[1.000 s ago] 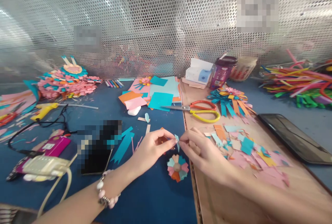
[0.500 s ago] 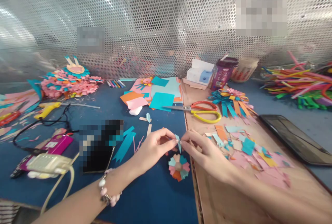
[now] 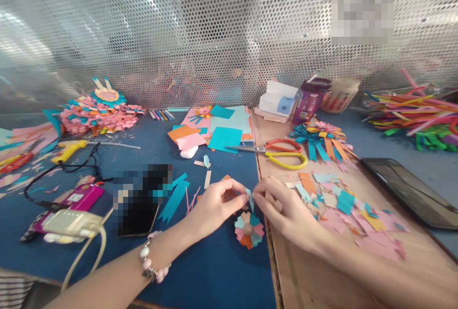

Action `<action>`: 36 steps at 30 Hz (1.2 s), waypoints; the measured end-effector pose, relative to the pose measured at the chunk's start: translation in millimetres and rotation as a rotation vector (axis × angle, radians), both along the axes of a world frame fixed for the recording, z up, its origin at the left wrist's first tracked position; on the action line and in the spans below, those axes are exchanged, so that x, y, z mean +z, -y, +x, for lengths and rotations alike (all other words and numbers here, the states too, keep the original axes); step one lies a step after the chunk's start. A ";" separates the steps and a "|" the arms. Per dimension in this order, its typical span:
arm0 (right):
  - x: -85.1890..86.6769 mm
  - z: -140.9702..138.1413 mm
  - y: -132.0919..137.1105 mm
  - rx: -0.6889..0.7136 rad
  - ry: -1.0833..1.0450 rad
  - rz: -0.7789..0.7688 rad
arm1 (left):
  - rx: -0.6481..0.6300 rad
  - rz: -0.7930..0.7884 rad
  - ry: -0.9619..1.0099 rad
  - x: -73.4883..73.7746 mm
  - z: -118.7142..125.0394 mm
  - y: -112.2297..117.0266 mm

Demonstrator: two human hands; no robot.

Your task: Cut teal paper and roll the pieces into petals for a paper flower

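Note:
Between my two hands is a small light-blue paper piece [image 3: 251,200], narrow and apparently folded. My left hand [image 3: 223,204], with a beaded bracelet on its wrist, pinches it between thumb and forefinger. The fingertips of my right hand [image 3: 279,206] are closed at the piece's other edge. Just below them a round paper rosette [image 3: 249,230] in pink, orange and pale blue lies flat on the blue table. Beyond my left hand, a paper strip [image 3: 207,179] and another small folded light-blue piece [image 3: 206,161] lie on the table.
Orange-and-yellow-handled scissors [image 3: 282,150] lie beyond my hands, beside coloured paper sheets [image 3: 225,138]. Paper scraps [image 3: 343,204] cover the board at right, near a dark tablet [image 3: 408,192]. Left are a phone [image 3: 143,213], a yellow glue gun [image 3: 67,150] and a corded power strip [image 3: 71,223].
The whole view has shifted slightly, so things sit a little further right. Both hands stay at the light-blue paper piece, with only a slight shift of the fingers.

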State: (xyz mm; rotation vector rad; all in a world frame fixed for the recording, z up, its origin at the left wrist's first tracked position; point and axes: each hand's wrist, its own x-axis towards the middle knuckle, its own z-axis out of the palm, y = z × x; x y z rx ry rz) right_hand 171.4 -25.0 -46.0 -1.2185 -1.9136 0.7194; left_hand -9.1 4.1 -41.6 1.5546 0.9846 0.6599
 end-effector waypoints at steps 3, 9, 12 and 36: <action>0.3 0.1 0.9 -0.012 -0.030 -0.015 | -0.019 0.030 -0.005 0.3 0.7 0.2; 1.1 -0.1 2.9 -0.001 -0.064 -0.112 | -0.043 0.072 -0.034 -0.5 1.5 2.3; 0.6 0.7 2.7 -0.003 -0.108 -0.173 | -0.053 0.086 -0.050 -0.6 0.8 2.5; -0.4 8.2 -2.3 0.063 -0.257 -0.378 | -0.116 -0.021 -0.046 2.9 -1.1 -3.5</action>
